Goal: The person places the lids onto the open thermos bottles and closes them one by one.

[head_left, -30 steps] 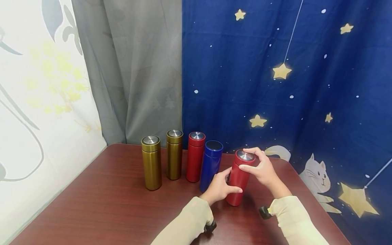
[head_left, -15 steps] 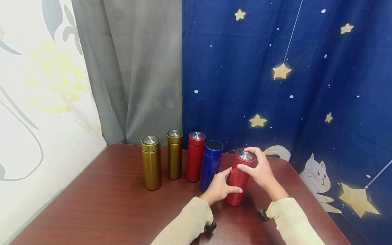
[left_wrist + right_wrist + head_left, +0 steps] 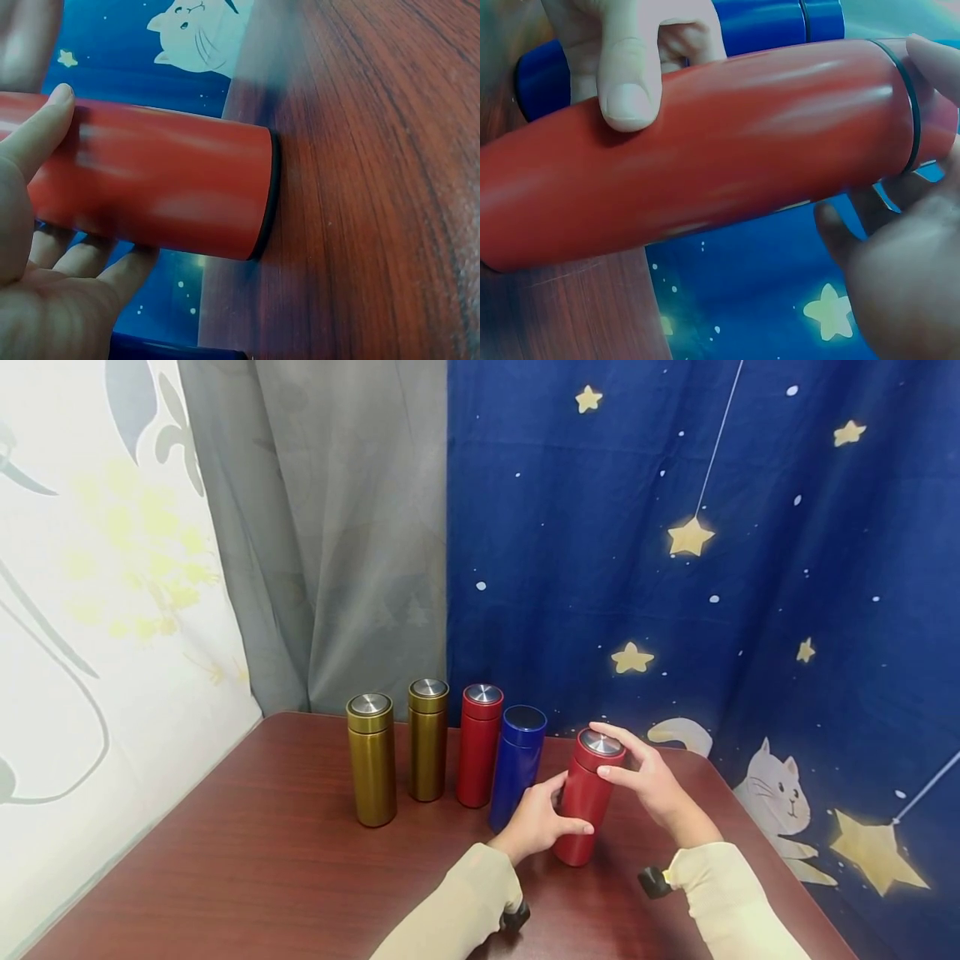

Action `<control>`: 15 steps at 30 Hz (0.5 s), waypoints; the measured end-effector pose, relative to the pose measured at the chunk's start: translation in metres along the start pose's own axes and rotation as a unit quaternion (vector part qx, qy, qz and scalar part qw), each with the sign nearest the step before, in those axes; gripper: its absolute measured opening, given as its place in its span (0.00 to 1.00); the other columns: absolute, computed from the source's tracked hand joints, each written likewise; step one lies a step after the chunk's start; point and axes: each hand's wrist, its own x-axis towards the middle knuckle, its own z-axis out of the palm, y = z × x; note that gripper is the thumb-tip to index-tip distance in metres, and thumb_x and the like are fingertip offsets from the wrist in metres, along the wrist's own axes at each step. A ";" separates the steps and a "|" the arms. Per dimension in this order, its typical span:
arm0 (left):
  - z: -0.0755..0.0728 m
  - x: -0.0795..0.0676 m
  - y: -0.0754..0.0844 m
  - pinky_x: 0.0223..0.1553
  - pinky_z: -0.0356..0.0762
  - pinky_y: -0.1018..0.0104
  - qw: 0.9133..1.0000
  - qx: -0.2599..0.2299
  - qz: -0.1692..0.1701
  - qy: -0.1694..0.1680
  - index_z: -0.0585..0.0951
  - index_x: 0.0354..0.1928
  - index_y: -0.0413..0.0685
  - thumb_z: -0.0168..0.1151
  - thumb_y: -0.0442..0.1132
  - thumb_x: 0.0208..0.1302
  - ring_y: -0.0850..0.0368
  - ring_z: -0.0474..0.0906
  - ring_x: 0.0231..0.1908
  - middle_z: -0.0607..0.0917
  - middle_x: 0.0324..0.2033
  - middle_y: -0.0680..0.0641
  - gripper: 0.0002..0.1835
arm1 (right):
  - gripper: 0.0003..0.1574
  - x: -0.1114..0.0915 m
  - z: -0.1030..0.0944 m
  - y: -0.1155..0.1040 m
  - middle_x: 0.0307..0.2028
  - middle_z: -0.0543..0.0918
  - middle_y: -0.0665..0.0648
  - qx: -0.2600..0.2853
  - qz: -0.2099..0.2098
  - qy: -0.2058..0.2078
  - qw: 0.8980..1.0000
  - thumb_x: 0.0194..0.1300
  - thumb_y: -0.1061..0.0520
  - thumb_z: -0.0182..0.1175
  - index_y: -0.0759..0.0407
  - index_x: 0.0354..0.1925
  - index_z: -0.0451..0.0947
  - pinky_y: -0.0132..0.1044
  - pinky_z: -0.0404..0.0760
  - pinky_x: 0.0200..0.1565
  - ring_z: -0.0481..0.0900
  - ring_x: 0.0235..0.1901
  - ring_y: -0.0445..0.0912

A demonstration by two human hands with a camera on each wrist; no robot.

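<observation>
On the right of the table stands a red thermos flask (image 3: 585, 797) with a steel-topped lid (image 3: 602, 742). My left hand (image 3: 536, 818) grips its body at mid height, thumb (image 3: 630, 97) across the front and fingers behind. At the top, my right hand (image 3: 654, 783) holds the lid, the thumb on its near side and the fingers round the far side. The lid still sits on the flask, above a dark seam ring (image 3: 909, 105). In the left wrist view, the dark base (image 3: 271, 195) is right at the table surface.
Left of my hands stand a blue flask (image 3: 519, 760), a second red flask (image 3: 478, 760) and two gold flasks, one farther back (image 3: 427, 752) and one nearer (image 3: 372, 772). The brown table (image 3: 262, 860) ends at curtains (image 3: 360, 527) behind.
My right hand has shifted round the lid, its thumb going slightly left and then back right. My left hand and the flasks stay in place.
</observation>
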 end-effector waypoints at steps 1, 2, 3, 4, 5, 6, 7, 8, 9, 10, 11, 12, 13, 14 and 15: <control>0.000 0.000 0.000 0.46 0.79 0.69 1.000 0.000 0.000 0.000 0.70 0.68 0.50 0.78 0.46 0.48 0.62 0.82 0.47 0.84 0.50 0.53 0.43 | 0.36 0.000 0.000 0.000 0.60 0.73 0.62 -0.006 0.001 0.002 1.000 0.62 0.65 0.61 0.60 0.68 0.66 0.35 0.77 0.53 0.74 0.57 0.45; 0.000 0.000 0.000 0.46 0.79 0.69 1.000 0.000 -0.002 -0.001 0.70 0.68 0.50 0.78 0.46 0.48 0.62 0.82 0.47 0.84 0.50 0.53 0.43 | 0.36 0.000 -0.001 0.000 0.60 0.73 0.63 -0.012 0.001 0.004 1.000 0.62 0.65 0.61 0.60 0.68 0.66 0.35 0.77 0.53 0.75 0.57 0.45; 0.000 0.000 0.000 0.46 0.79 0.69 1.000 0.000 -0.002 -0.001 0.70 0.68 0.50 0.78 0.46 0.48 0.62 0.82 0.47 0.84 0.50 0.53 0.43 | 0.36 0.000 -0.001 0.000 0.60 0.73 0.63 -0.019 0.001 0.007 1.000 0.62 0.65 0.62 0.60 0.68 0.67 0.35 0.77 0.53 0.75 0.57 0.44; 0.000 -0.001 0.000 0.46 0.79 0.69 1.000 0.000 -0.001 0.000 0.70 0.68 0.50 0.78 0.46 0.48 0.62 0.82 0.47 0.84 0.50 0.53 0.43 | 0.36 0.000 -0.001 0.000 0.60 0.73 0.63 -0.025 0.001 0.010 1.000 0.62 0.66 0.62 0.59 0.68 0.67 0.35 0.77 0.52 0.75 0.56 0.43; 0.000 -0.001 0.000 0.46 0.79 0.70 1.000 0.001 -0.001 0.000 0.70 0.68 0.50 0.79 0.46 0.48 0.62 0.82 0.47 0.84 0.50 0.54 0.43 | 0.36 0.001 0.000 -0.001 0.60 0.74 0.63 -0.032 0.001 0.015 0.999 0.62 0.66 0.63 0.59 0.68 0.67 0.34 0.78 0.52 0.75 0.56 0.42; 0.000 -0.001 0.000 0.46 0.79 0.70 1.000 0.001 0.000 0.001 0.70 0.68 0.50 0.79 0.46 0.48 0.62 0.82 0.47 0.84 0.50 0.54 0.43 | 0.36 0.001 0.000 -0.001 0.60 0.74 0.63 -0.039 0.002 0.020 0.999 0.61 0.66 0.63 0.59 0.67 0.68 0.34 0.78 0.52 0.75 0.55 0.41; 0.000 -0.001 0.000 0.46 0.79 0.70 1.000 0.002 0.001 0.002 0.70 0.68 0.50 0.79 0.46 0.48 0.62 0.82 0.47 0.84 0.50 0.54 0.43 | 0.36 0.001 0.001 -0.001 0.60 0.74 0.64 -0.045 0.003 0.026 0.999 0.61 0.67 0.63 0.60 0.67 0.68 0.34 0.78 0.51 0.75 0.55 0.40; 0.000 -0.001 0.000 0.46 0.79 0.70 1.000 0.002 0.001 0.002 0.71 0.68 0.50 0.79 0.46 0.48 0.62 0.82 0.47 0.84 0.50 0.54 0.43 | 0.36 0.000 0.001 -0.001 0.60 0.75 0.64 -0.051 0.003 0.033 0.998 0.60 0.67 0.64 0.60 0.67 0.68 0.33 0.78 0.50 0.75 0.54 0.39; 0.000 -0.001 0.000 0.46 0.79 0.70 1.000 0.002 0.002 0.003 0.71 0.68 0.50 0.79 0.46 0.48 0.62 0.82 0.47 0.84 0.50 0.53 0.43 | 0.36 0.000 0.002 -0.001 0.59 0.75 0.64 -0.056 0.003 0.041 0.998 0.59 0.68 0.65 0.61 0.66 0.69 0.33 0.78 0.50 0.75 0.54 0.38; 0.000 -0.001 0.000 0.46 0.79 0.70 1.000 0.001 0.003 0.003 0.71 0.67 0.50 0.79 0.46 0.48 0.62 0.82 0.47 0.84 0.50 0.53 0.43 | 0.36 0.000 0.003 -0.001 0.59 0.75 0.65 -0.063 0.001 0.048 0.997 0.59 0.68 0.65 0.62 0.66 0.69 0.33 0.79 0.49 0.75 0.53 0.37; 0.000 -0.001 0.001 0.46 0.79 0.70 1.000 0.001 0.002 0.003 0.71 0.67 0.50 0.79 0.46 0.48 0.62 0.82 0.47 0.84 0.50 0.53 0.43 | 0.36 0.000 0.004 -0.001 0.58 0.76 0.65 -0.071 -0.001 0.056 0.996 0.58 0.69 0.66 0.63 0.65 0.70 0.32 0.79 0.49 0.75 0.53 0.37; 0.000 -0.001 0.001 0.46 0.79 0.69 1.000 0.000 0.003 0.004 0.71 0.67 0.50 0.79 0.46 0.48 0.61 0.82 0.47 0.84 0.49 0.53 0.42 | 0.36 -0.001 0.005 -0.001 0.58 0.76 0.65 -0.081 -0.004 0.062 0.995 0.57 0.69 0.66 0.64 0.64 0.70 0.32 0.78 0.49 0.75 0.53 0.37; 0.000 -0.001 0.001 0.46 0.79 0.69 1.000 0.000 0.003 0.004 0.71 0.67 0.50 0.79 0.46 0.48 0.62 0.82 0.47 0.84 0.49 0.53 0.42 | 0.36 -0.001 0.005 0.000 0.57 0.77 0.65 -0.092 -0.007 0.070 0.993 0.56 0.69 0.67 0.64 0.64 0.71 0.32 0.78 0.50 0.74 0.53 0.36; 0.000 -0.001 0.001 0.46 0.79 0.69 1.000 -0.002 0.002 0.004 0.71 0.67 0.50 0.79 0.45 0.48 0.62 0.82 0.47 0.84 0.49 0.53 0.42 | 0.36 -0.001 0.006 0.000 0.57 0.78 0.64 -0.106 -0.009 0.078 0.991 0.55 0.68 0.68 0.63 0.63 0.72 0.32 0.77 0.51 0.74 0.53 0.36; 0.001 -0.002 0.002 0.46 0.79 0.70 1.000 -0.002 0.001 0.005 0.71 0.67 0.50 0.79 0.45 0.48 0.62 0.82 0.47 0.84 0.49 0.53 0.42 | 0.36 -0.001 0.007 -0.001 0.56 0.79 0.63 -0.121 -0.012 0.085 0.989 0.55 0.68 0.68 0.63 0.63 0.72 0.33 0.75 0.52 0.73 0.53 0.36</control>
